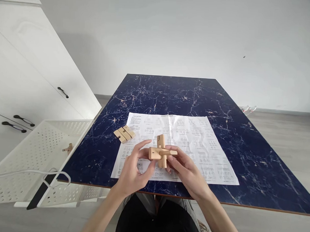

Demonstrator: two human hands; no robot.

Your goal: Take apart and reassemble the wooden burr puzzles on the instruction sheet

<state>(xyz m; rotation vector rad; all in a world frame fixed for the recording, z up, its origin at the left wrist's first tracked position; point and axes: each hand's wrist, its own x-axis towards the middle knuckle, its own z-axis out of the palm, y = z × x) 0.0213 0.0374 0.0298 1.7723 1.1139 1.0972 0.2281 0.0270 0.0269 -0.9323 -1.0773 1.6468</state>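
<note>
Above the printed paper sheet (190, 131), a partly interlocked wooden burr puzzle (155, 153) is held between my two hands. Its notched bars cross one another, and the upright bar bears a dark mark like a 3. My left hand (134, 170) grips the left end with the thumb below and fingers behind, while the index finger reaches up free. My right hand (187, 167) has its fingers closed on the right side of the puzzle; some fingertips are hidden behind it. Several loose notched wooden bars (124, 134) lie side by side at the sheet's left edge.
The blue marbled table (171, 96) has its near edge just below my hands. On the left, a white perforated basket (54, 132) contains a small wooden piece (68, 148), and a white cable (34, 172) crosses it. A white cabinet (38, 76) stands behind.
</note>
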